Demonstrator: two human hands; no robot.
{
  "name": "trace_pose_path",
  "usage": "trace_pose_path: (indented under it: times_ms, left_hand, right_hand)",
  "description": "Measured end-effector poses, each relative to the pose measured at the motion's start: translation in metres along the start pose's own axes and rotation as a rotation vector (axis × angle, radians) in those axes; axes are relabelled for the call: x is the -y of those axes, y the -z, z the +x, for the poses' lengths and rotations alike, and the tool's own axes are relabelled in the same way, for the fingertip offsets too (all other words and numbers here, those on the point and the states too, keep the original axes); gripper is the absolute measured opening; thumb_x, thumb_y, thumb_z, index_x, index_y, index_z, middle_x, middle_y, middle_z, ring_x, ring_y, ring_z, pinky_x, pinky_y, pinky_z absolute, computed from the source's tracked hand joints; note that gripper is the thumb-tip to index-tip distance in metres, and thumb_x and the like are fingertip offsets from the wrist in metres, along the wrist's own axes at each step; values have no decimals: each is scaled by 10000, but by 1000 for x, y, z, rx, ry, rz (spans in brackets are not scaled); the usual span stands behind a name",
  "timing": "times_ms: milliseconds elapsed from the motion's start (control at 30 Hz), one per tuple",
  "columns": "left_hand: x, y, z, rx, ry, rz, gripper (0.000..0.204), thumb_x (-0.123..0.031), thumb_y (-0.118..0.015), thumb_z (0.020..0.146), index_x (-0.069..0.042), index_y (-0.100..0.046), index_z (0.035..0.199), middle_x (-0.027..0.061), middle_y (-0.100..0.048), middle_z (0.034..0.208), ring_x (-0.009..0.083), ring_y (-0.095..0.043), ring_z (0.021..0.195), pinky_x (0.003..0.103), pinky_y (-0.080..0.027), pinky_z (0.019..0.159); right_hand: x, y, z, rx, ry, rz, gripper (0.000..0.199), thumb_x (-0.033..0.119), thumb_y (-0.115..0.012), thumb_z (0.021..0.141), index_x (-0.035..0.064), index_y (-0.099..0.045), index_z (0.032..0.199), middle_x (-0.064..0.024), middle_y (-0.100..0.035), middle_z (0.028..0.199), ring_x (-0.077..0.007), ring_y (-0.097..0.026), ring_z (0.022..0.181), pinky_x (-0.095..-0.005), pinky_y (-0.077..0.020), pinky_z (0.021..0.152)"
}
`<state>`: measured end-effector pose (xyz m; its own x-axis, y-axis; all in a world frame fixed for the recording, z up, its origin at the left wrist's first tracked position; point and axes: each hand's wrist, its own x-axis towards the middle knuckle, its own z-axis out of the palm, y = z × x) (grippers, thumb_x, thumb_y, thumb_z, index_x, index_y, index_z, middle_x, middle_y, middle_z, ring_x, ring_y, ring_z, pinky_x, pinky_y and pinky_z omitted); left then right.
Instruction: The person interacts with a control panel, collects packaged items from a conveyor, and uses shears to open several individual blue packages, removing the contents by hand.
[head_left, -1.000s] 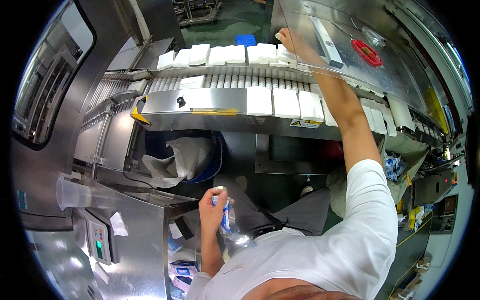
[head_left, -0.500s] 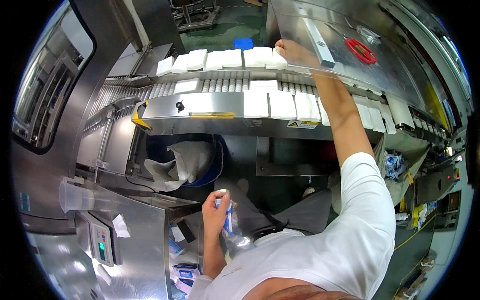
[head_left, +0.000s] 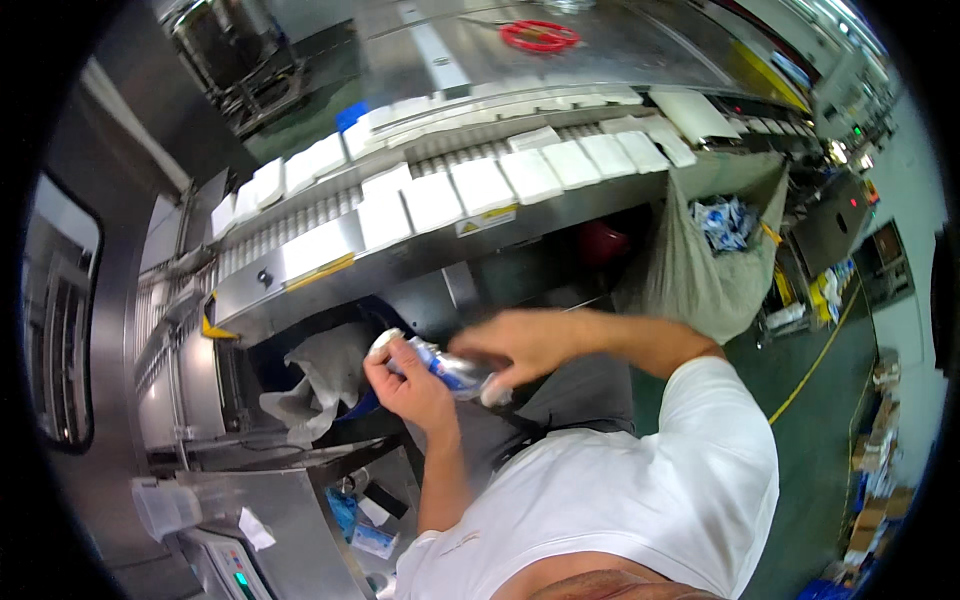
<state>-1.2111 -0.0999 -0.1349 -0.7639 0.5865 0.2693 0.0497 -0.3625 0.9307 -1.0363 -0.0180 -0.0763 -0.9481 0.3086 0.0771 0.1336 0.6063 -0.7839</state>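
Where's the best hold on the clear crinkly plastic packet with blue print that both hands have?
Probably the two ends, as now. The clear crinkly plastic packet with blue print lies slanted between the hands: the left hand wraps its upper-left end from below, and the right hand comes over the lower-right end from above. It is long, thin and soft, so a mid-body pinch would likely let it sag.

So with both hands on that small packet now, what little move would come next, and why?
Probably a pull apart or twist: the left hand grips one end of the clear blue-and-white packet and the right hand pinches the other, held in front of the body below the conveyor.
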Motion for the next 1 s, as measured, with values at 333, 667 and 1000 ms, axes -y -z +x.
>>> trace_pose_path:
  times_ms: [333,667,1000]
  left_hand:
    - [3,19,-44,345,-42,-2,310,26,-567,1021,32,-478,1318,155,-637,1222,210,-636,1126,337,-519,1005]
    - [-89,258,-13,-461,-349,1315,386,-263,-633,1039,41,-582,1273,204,-663,1198,322,-658,1121,460,-545,957]
    - [-126,415,-88,-644,371,2018,730,-633,-522,994,18,-593,1315,241,-615,1273,438,-590,1204,540,-499,966]
  right_hand:
    - [-121,114,-283,-1332,-839,-261,297,292,-710,946,1,-696,886,-73,-691,698,-154,-645,621,-341,-509,587]
    - [-216,124,-354,-1497,-840,-947,454,172,-618,972,-32,-545,1371,-249,-588,1351,-418,-531,1267,-512,-421,1086]
    - [-92,79,-120,-1076,-154,-867,394,83,-722,904,18,-621,1280,-163,-611,1285,-367,-550,1224,-464,-444,1067]
